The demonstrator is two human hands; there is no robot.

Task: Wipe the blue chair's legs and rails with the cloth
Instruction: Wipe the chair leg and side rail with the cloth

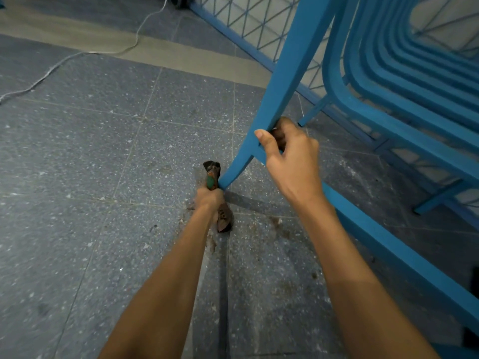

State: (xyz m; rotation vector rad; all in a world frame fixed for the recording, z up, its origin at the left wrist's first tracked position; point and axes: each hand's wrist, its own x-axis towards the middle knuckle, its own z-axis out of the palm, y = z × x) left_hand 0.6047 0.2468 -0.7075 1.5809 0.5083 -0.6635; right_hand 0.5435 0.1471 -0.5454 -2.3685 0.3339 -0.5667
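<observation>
Speckled grey-blue tiles cover the floor (103, 151), with a white cable (51, 69) lying at 10 o'clock and a blue mesh fence (246, 19) at 12 o'clock. On the right stands the blue chair (388, 81), tilted, so that one leg (293, 60) comes down to the floor near the centre of the view. The left hand (208, 200) has a closed grip around a brownish cloth (224, 218), and the cloth is pressed at the foot of this leg, where it meets the floor. The right hand (293, 156) has its grip closed around the same leg higher up, at the joint with the long rail (388, 244), thumb on the near side. From the left hand, the leg's long axis rises toward 1 o'clock, and the right hand sits at about 2 o'clock from it. The rail runs away from the joint toward 4 o'clock. I judge that the cloth hand is the nearer one to the part not yet wiped, and its stroke should follow the leg upward toward 1 o'clock. The holding hand blocks the joint, so it may need to shift before the cloth can pass onto the rail.
</observation>
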